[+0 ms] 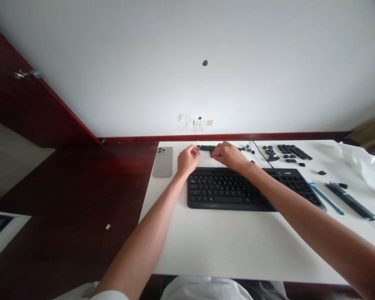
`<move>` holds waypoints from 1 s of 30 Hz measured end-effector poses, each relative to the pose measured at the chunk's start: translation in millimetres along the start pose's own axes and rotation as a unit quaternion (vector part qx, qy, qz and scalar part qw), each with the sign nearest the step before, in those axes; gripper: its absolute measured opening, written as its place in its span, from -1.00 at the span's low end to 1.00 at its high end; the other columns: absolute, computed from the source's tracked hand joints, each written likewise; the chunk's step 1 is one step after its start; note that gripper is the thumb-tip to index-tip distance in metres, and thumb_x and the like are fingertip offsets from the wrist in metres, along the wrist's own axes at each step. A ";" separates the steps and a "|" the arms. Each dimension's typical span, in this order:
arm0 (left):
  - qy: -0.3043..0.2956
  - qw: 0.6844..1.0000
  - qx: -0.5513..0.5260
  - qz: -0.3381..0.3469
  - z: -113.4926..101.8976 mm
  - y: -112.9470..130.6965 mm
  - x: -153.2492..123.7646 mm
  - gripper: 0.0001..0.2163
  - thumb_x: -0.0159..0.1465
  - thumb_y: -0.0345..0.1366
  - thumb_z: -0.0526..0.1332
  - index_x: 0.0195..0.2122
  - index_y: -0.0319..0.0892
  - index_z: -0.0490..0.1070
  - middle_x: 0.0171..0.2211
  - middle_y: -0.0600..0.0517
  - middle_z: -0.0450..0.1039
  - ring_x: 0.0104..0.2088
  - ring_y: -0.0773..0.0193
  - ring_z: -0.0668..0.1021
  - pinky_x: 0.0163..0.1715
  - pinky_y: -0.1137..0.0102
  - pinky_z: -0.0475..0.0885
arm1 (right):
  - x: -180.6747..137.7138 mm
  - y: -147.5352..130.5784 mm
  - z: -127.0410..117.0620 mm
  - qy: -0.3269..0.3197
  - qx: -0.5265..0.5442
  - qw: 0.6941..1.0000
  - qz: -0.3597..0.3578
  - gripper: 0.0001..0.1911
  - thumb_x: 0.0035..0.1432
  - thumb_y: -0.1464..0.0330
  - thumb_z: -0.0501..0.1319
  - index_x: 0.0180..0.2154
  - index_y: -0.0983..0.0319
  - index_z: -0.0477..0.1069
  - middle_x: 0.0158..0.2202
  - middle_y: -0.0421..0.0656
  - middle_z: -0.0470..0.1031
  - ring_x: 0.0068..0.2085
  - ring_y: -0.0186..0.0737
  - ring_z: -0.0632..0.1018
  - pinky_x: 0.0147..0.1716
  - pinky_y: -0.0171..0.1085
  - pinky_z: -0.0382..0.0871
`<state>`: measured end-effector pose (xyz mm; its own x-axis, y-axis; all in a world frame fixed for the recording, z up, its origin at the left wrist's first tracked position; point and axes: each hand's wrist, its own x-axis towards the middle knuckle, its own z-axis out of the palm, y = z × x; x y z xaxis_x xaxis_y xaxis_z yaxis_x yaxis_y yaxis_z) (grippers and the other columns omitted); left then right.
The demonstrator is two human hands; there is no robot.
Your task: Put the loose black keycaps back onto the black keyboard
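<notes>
A black keyboard (237,189) lies on a white table (225,246). Behind it, a row of loose black keycaps (206,147) rests on the tabletop. My left hand (187,159) hovers at the left end of that row, fingers curled into a pinch at a keycap. My right hand (228,155) is just right of it, fingers bent down onto the keycaps at the row's right end. What each pinch holds is too small to name.
A grey phone (163,161) lies face down left of the keyboard. More loose keycaps (286,152) are scattered at the back right. A blue tool (326,198), a black bar (351,201) and white plastic wrap (367,166) sit on the right.
</notes>
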<state>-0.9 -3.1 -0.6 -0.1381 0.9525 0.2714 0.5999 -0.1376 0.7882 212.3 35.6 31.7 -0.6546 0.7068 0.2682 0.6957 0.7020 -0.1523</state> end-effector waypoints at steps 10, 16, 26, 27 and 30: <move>-0.003 1.000 0.000 0.007 -1.2 1.1 -0.7 -0.85 0.29 -0.38 0.18 -0.22 -0.09 0.55 -0.40 0.09 0.54 -0.40 0.26 0.52 -0.33 0.40 0.32 | -9.9 -17.9 -18.4 -0.022 0.137 0.989 0.043 -0.87 0.23 0.39 0.30 -0.26 0.20 0.67 -0.26 -0.13 0.69 -0.21 -0.15 0.63 -0.12 -0.21 0.45; 0.000 1.000 0.009 0.003 0.5 -0.3 0.4 -0.84 0.28 -0.37 0.18 -0.23 -0.08 0.56 -0.37 0.09 0.57 -0.38 0.26 0.52 -0.34 0.39 0.31 | -58.8 -30.8 -46.6 -0.070 0.359 0.924 0.112 -0.76 0.15 0.17 0.40 -0.22 0.18 0.65 -0.24 -0.14 0.69 -0.23 -0.14 0.66 -0.19 -0.20 0.53; -0.004 1.000 0.012 0.007 -0.6 0.8 -1.3 -0.83 0.28 -0.36 0.16 -0.23 -0.08 0.55 -0.35 0.07 0.58 -0.38 0.26 0.51 -0.35 0.40 0.29 | -90.2 -42.6 -43.4 -0.101 0.337 0.934 0.057 -0.83 0.25 0.23 0.35 -0.25 0.17 0.66 -0.21 -0.12 0.69 -0.21 -0.15 0.67 -0.19 -0.23 0.55; -0.005 1.000 0.014 0.004 -0.7 1.3 -1.4 -0.83 0.28 -0.36 0.16 -0.23 -0.08 0.55 -0.35 0.06 0.58 -0.38 0.26 0.51 -0.35 0.40 0.29 | -89.8 -43.1 -44.4 -0.100 0.328 0.939 0.041 -0.84 0.28 0.25 0.33 -0.25 0.17 0.65 -0.20 -0.12 0.68 -0.20 -0.16 0.67 -0.19 -0.24 0.54; -0.008 1.000 0.017 0.001 -0.8 2.4 -1.2 -0.84 0.28 -0.36 0.16 -0.23 -0.09 0.55 -0.34 0.06 0.58 -0.37 0.26 0.51 -0.34 0.40 0.30 | -90.1 -44.0 -46.5 -0.103 0.297 0.949 0.007 -0.85 0.32 0.32 0.28 -0.24 0.17 0.64 -0.19 -0.13 0.68 -0.20 -0.20 0.66 -0.22 -0.28 0.51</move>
<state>0.1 -4.7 1.4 -0.1248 0.9564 0.2643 0.6270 -0.1304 0.7680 254.5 -63.0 58.4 -0.7326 0.6759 0.0800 0.4549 0.5737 -0.6811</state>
